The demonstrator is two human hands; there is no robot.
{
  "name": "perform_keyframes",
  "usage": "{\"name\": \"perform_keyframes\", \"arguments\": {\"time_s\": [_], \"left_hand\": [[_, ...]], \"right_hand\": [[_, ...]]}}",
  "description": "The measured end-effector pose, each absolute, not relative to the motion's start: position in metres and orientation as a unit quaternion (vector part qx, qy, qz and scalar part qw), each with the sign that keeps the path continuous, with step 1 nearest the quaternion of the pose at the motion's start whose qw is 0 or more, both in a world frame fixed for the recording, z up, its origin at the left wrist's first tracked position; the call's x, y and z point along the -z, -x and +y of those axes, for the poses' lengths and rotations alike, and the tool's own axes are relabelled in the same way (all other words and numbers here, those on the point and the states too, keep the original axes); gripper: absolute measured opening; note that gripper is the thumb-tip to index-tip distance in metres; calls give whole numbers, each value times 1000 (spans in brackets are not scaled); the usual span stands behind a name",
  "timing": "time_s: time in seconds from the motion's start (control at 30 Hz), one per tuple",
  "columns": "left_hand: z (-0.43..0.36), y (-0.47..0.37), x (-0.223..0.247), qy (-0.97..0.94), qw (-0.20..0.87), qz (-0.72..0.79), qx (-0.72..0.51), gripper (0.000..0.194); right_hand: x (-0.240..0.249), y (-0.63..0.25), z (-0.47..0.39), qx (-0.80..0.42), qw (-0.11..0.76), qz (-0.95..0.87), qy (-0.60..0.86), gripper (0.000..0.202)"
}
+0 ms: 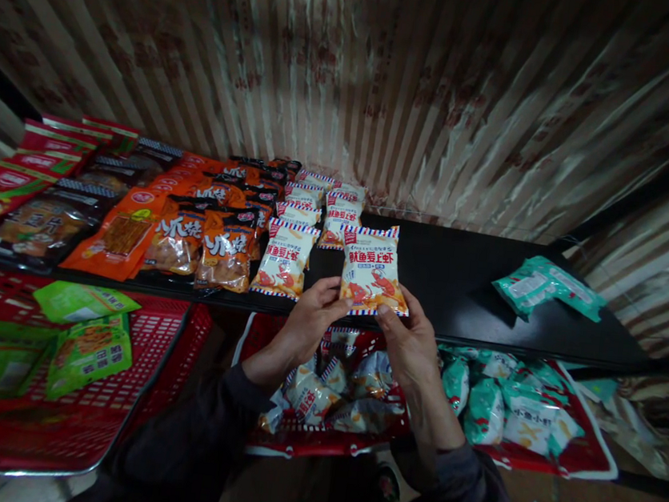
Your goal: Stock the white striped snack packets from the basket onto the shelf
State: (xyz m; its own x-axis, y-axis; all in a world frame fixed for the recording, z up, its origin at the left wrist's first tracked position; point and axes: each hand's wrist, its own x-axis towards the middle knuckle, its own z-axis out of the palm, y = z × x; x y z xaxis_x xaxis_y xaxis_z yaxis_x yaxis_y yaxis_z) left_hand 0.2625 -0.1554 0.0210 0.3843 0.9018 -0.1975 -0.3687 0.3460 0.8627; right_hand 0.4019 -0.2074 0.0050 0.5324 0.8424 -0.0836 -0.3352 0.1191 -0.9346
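Observation:
Between my two hands is a white and orange snack bag (374, 267) with a blue-and-red striped edge, held upright at the shelf's front. My left hand (318, 314) pinches its lower left corner, and my right hand (407, 328) grips the lower right. Matching bags stand in rows just left of it, the nearest being a front snack bag (286, 258). Below my hands, a red basket (321, 448) holds several more of the same bags, partly hidden by my forearms.
The black shelf (451, 288) carries orange snack bags (226, 251) and red packets (9, 190) at left, green bags (548, 287) at right. Below stand a red basket (78, 431) with green packets and another basket (596, 442) with teal bags. Striped sheeting (413, 91) hangs behind.

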Motion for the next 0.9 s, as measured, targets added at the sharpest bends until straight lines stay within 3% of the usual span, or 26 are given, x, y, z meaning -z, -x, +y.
{"name": "perform_keyframes", "arguments": {"time_s": [0.9], "left_hand": [[-160,-269,-22,-366,752,314,-449,44]], "right_hand": [[-4,-399,-207,-449,702,-217,508,56]]}}
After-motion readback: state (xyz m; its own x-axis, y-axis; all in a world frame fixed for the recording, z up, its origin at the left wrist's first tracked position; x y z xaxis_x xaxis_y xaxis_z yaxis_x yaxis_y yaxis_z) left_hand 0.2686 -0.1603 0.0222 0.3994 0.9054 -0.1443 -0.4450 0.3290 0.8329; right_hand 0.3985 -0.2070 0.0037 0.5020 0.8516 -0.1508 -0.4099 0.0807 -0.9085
